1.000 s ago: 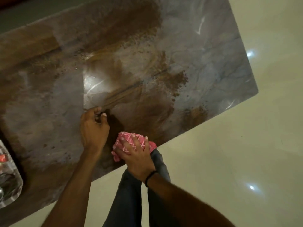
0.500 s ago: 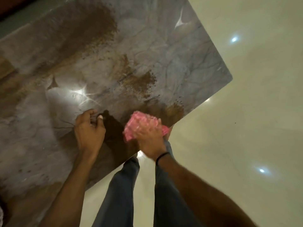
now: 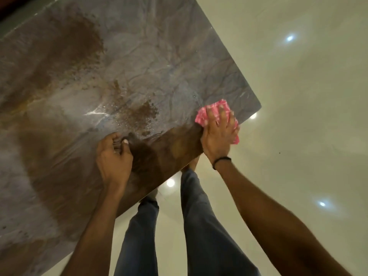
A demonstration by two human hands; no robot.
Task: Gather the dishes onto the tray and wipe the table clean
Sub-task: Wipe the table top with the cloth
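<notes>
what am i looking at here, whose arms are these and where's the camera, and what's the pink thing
There is no machine here. A person wears a wide-angle camera on the head, and it looks forward and down, so you see their own arms reaching out and their legs on the glossy floor below.

The big slab is a table with a shiny, marble-like top. It has brown patches, and I cannot tell whether they are stains or the stone's pattern.

The pink thing is a cloth. The right hand presses it flat with spread fingers near the table's corner, which fits wiping. The left hand rests on the table near the edge with its fingers curled and seems to hold nothing. No dishes or tray show in this view.
</notes>
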